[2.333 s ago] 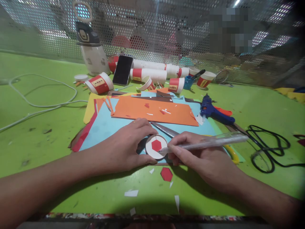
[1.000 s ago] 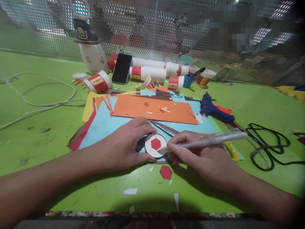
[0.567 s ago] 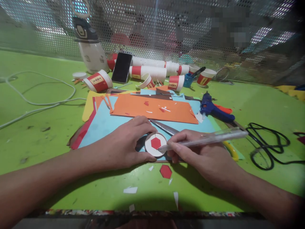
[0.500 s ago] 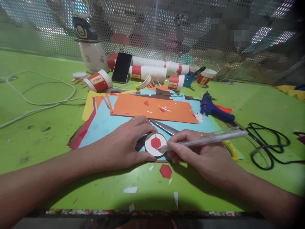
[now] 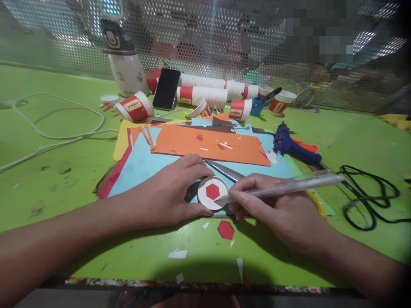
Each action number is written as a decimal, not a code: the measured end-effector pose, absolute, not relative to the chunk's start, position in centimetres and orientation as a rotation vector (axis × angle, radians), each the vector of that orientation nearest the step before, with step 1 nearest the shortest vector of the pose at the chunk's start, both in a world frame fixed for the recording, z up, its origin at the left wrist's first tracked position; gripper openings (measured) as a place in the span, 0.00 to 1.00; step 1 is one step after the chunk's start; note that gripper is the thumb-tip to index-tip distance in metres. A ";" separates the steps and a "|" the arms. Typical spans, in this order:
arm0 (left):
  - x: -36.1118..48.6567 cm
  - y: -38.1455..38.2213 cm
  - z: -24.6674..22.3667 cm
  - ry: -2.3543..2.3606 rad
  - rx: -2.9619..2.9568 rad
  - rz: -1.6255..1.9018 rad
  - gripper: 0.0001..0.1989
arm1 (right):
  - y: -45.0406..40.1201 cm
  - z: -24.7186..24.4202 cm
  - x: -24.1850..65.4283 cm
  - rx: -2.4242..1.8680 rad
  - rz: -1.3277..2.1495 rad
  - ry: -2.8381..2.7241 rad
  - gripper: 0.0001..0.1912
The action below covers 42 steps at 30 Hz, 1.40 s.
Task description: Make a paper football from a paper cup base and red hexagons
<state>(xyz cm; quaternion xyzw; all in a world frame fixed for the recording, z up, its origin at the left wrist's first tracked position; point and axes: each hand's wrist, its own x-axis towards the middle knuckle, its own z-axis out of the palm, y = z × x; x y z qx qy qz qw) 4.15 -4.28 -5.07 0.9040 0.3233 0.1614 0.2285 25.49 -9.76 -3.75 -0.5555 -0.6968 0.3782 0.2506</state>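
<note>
My left hand (image 5: 180, 188) grips a small round white paper disc with a raised rim, perhaps a cup bottom (image 5: 203, 199), between thumb and fingers. A red paper hexagon (image 5: 212, 192) lies in its middle, with short dark lines running from its top and bottom corners. In my right hand (image 5: 272, 205) is a clear-barrelled pen (image 5: 289, 185), its tip touching the white face just below the hexagon. Scissors (image 5: 224, 170) lie partly under my right hand, a yellow handle showing beyond it. Another red hexagon (image 5: 226, 230) rests on the green table nearer me, among white paper scraps (image 5: 178, 254).
Coloured paper sheets (image 5: 138, 167) lie under my hands, an orange one (image 5: 180, 139) on top. A blue glue gun (image 5: 293, 147) and black cable (image 5: 359, 222) are at right. Paper cups (image 5: 135, 107), a phone (image 5: 166, 89) and a bottle (image 5: 125, 70) stand behind; a white cable (image 5: 58, 137) lies left.
The pen tip has moved slightly, and a short dark line now shows below the hexagon's bottom corner. The whole view has shifted a little; both hands keep their hold.
</note>
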 end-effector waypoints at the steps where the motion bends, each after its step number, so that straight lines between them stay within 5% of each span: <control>1: 4.2 -4.3 -5.1 0.890 2.491 0.446 0.18 | -9.7 -3.7 25.5 -1.515 1.027 -1.901 0.08; 42: 3.8 -4.7 -4.9 0.800 2.547 0.518 0.15 | -9.8 -3.6 25.3 -1.493 1.044 -1.964 0.06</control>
